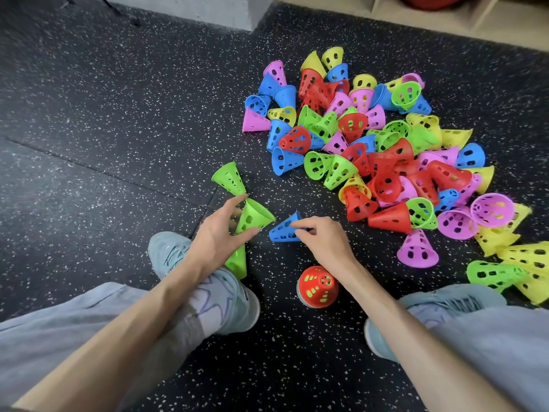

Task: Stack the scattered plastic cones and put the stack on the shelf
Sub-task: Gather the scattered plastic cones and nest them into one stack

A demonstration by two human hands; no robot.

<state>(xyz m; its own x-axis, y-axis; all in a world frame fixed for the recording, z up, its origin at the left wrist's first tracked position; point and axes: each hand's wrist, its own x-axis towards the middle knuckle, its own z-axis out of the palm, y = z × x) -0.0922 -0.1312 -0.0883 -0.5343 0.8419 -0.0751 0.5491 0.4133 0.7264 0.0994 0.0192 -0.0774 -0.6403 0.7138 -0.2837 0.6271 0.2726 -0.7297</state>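
A big heap of perforated plastic cones (371, 144) in red, green, blue, pink and yellow lies scattered on the floor ahead and to my right. My left hand (218, 234) holds a green cone (255, 217) between thumb and forefinger; more green plastic (237, 261) shows under that hand. My right hand (322, 236) pinches a blue cone (282, 228) lying on its side, just right of the green one. A short upright stack with a red cone on top (317, 285) stands between my feet. The wooden shelf (463, 19) is at the top right.
A loose green cone (229, 177) lies just beyond my left hand. My shoes (208, 281) and trouser legs flank the stack. A grey wall base (225, 10) runs along the top. Dark speckled floor (104, 114) stretches to the left.
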